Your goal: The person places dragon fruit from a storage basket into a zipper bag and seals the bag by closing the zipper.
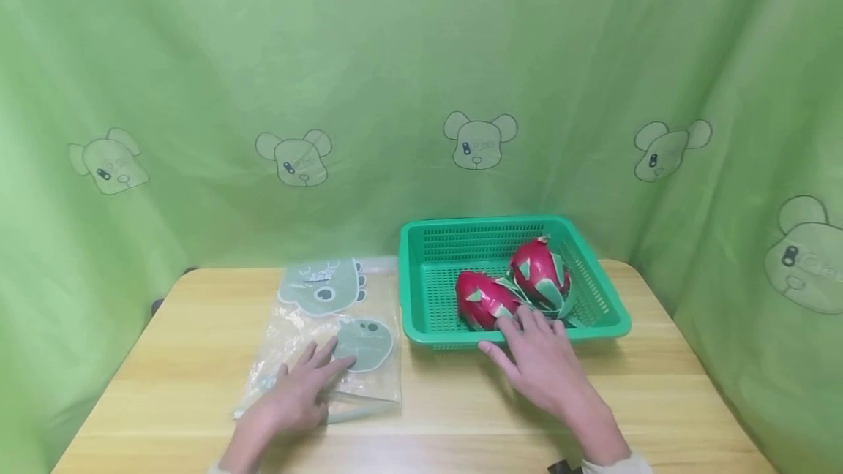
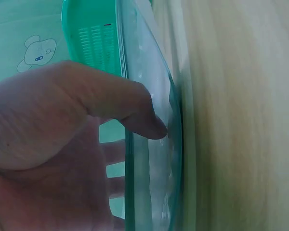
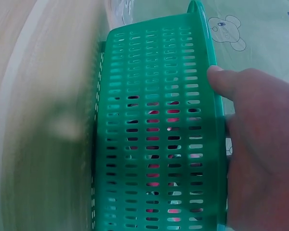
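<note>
A clear plastic bag with green cartoon prints lies flat on the table. My left hand rests on its lower part, fingers spread over the print. In the left wrist view the thumb touches the bag's open edge. A green slotted basket stands right of the bag. Inside it are two red dragon fruits, one nearer the front and one behind. My right hand lies over the front rim, its thumb touching the rim; the fingertips are partly hidden beside the nearer fruit.
The light wooden table carries everything. A green curtain with bear-head prints surrounds its back and sides, close behind the basket. A small black object shows near the right sleeve.
</note>
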Available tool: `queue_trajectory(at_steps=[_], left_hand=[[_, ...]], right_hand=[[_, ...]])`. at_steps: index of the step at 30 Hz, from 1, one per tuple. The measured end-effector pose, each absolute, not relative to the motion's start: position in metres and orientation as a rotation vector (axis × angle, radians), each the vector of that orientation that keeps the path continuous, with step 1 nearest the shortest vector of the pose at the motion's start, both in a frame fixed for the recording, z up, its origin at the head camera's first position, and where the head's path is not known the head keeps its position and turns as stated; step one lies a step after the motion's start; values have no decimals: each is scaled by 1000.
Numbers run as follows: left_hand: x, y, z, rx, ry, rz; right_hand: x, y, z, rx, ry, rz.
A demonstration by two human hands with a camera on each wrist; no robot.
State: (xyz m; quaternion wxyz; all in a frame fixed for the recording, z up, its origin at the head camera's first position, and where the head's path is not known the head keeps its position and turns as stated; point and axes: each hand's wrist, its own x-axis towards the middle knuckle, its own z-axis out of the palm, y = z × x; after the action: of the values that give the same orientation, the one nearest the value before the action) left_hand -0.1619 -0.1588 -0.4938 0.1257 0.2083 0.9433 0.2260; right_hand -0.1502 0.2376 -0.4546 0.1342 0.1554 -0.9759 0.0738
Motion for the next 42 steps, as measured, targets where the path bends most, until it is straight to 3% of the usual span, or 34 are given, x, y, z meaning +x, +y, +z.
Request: queue_trajectory(at_steps=[24, 42], left_hand=[[-156, -152, -494, 586, 2940, 481], [-165, -162, -486, 761, 2786, 828]], right_hand=[[-158, 238, -461, 419, -2812, 226], [-154, 265, -453, 397, -2861, 263]])
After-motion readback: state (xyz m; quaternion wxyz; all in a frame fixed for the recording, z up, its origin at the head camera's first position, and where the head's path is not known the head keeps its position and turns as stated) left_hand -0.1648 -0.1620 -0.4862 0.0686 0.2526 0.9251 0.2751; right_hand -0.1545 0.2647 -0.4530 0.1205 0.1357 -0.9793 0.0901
